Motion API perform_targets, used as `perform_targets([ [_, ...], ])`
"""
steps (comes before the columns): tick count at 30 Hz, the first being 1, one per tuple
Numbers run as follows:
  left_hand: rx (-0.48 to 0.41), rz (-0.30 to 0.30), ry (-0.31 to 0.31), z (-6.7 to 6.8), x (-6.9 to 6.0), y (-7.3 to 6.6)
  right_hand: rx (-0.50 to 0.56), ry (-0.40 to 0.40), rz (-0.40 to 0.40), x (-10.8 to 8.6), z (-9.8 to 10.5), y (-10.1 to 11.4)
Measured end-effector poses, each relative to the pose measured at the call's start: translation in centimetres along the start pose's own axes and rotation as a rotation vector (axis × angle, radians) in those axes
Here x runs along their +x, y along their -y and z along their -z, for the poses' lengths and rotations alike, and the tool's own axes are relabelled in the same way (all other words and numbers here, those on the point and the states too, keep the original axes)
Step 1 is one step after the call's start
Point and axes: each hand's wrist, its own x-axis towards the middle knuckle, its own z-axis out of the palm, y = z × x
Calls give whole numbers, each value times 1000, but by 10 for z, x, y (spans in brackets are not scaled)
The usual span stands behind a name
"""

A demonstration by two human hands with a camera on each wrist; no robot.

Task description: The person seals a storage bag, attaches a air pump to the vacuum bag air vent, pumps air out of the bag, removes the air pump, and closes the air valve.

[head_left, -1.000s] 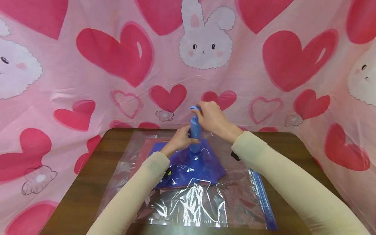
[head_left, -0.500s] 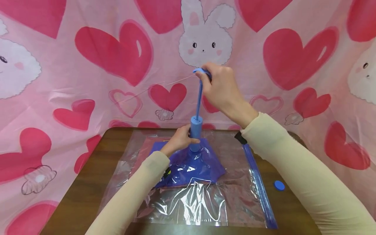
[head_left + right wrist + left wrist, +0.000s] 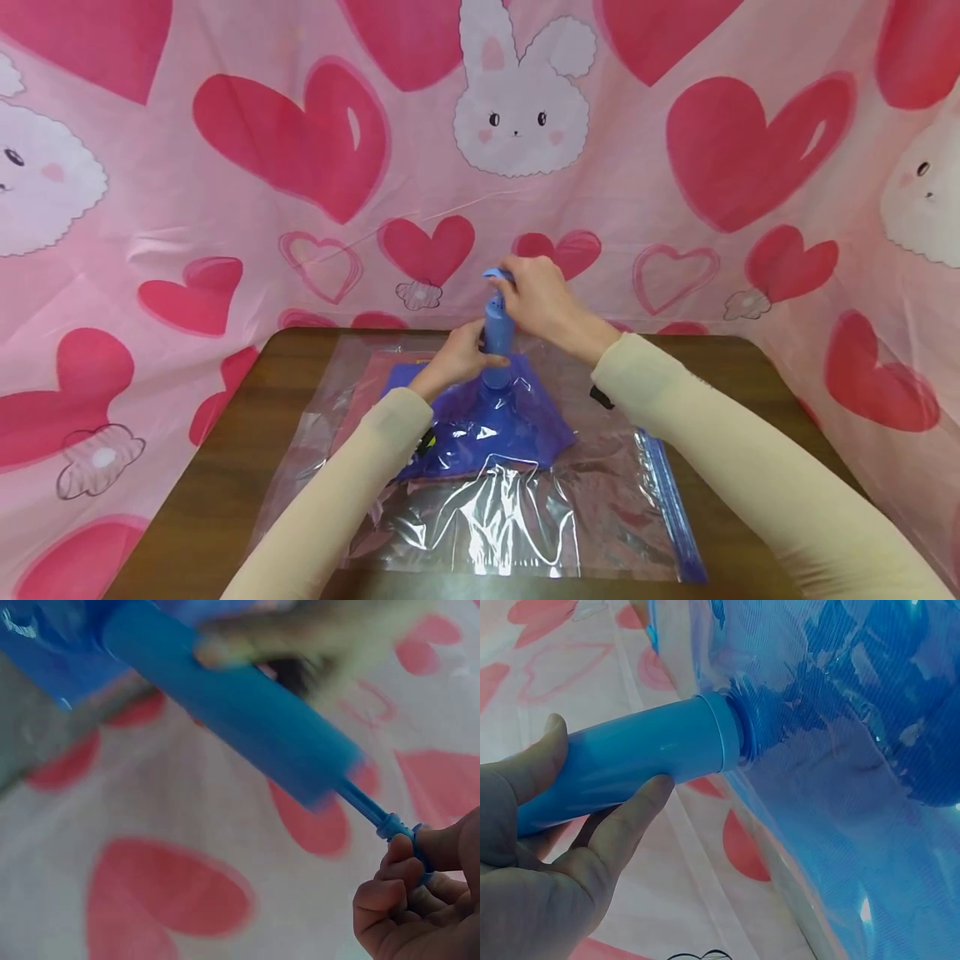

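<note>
A blue hand pump (image 3: 498, 329) stands upright on a clear plastic storage bag (image 3: 615, 517), over purple-blue cloth (image 3: 528, 417) inside it. My left hand (image 3: 459, 356) grips the pump's barrel (image 3: 645, 754), thumb and fingers on either side in the left wrist view. There the barrel's end meets the round valve (image 3: 742, 731) on the bag. My right hand (image 3: 542, 302) holds the pump's handle (image 3: 497, 274), low over the barrel. In the right wrist view a short length of rod (image 3: 361, 802) shows between barrel and curled fingers; the barrel is blurred.
The bag lies flat on a brown wooden table (image 3: 202, 500), its blue zip edge (image 3: 671, 517) on the right. Reddish cloth (image 3: 367, 392) also lies inside. A pink heart-patterned sheet (image 3: 420, 192) hangs close behind and at both sides.
My right hand pulled the handle high, baring a long rod, and now has it back down near the barrel. My left hand stayed put. A blue disc at right is now hidden behind my arm.
</note>
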Motion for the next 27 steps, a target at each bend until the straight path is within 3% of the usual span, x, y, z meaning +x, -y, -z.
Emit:
perform_targets([
  [8, -4, 29, 13, -5, -4, 1, 38, -239, 103, 25, 70, 32],
  [13, -12, 35, 18, -2, -4, -4, 23, -257, 77, 25, 83, 42],
  [17, -4, 35, 33, 2, -2, -6, 19, -244, 43, 20, 65, 32],
  [23, -11, -11, -1, 3, 0, -3, 22, -27, -35, 0, 3, 0],
  [27, -50, -53, -28, 3, 1, -4, -5, 31, -69, -9, -18, -12],
])
